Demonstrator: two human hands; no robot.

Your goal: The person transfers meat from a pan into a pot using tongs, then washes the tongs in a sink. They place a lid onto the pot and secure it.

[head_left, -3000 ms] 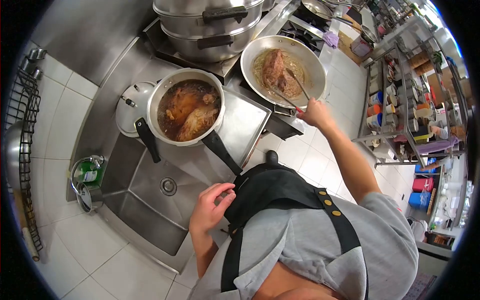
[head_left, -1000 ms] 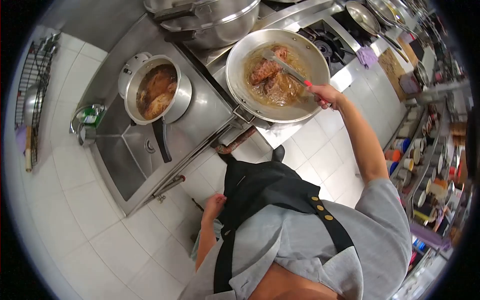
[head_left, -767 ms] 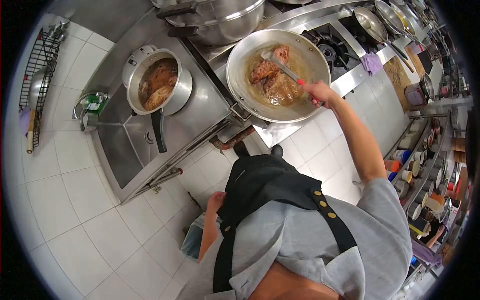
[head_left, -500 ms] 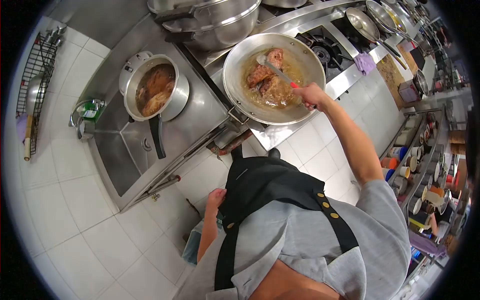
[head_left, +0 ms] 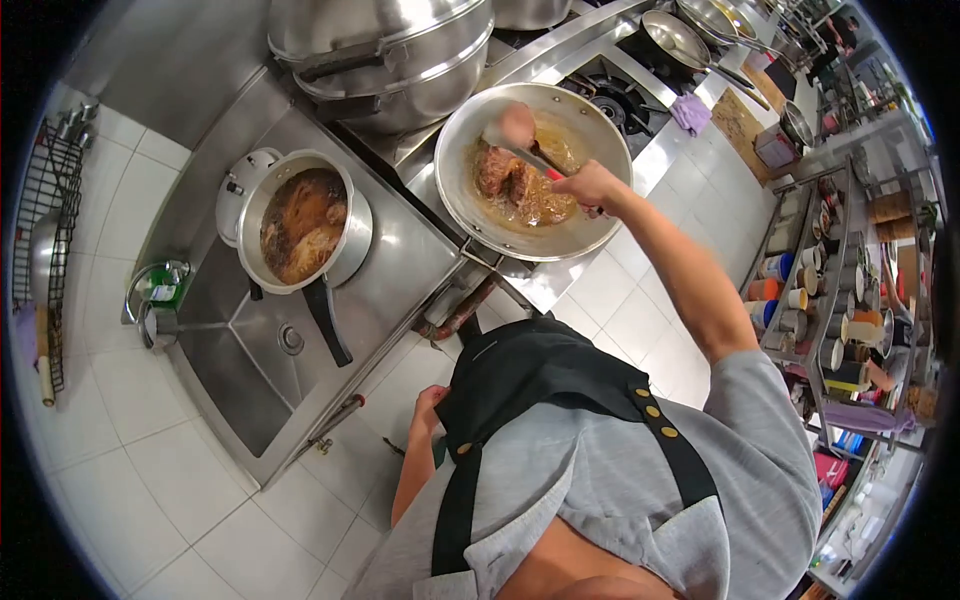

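My right hand (head_left: 592,188) is closed around the handle of metal tongs (head_left: 535,160) with a red part near the grip. The tongs reach into a wide metal pan (head_left: 455,205), and a piece of browned meat (head_left: 517,125) is raised at their tips. More meat (head_left: 510,182) lies in bubbling, yellowish oil in the pan. Low beside the black apron (head_left: 540,365) hangs my left hand (head_left: 428,408), its fingers loosely curled, with nothing visible in them.
Left of the pan, an open pressure cooker (head_left: 355,235) with meat in dark liquid stands on the steel sink counter (head_left: 400,262), its handle pointing toward me. Large stacked pots (head_left: 430,85) stand behind. A burner (head_left: 612,100), purple cloth (head_left: 690,114) and frying pan (head_left: 675,42) are at right.
The tongs have lifted and turned one piece of meat toward the pan's far side. The view has shifted slightly. My left hand stays beside the apron.
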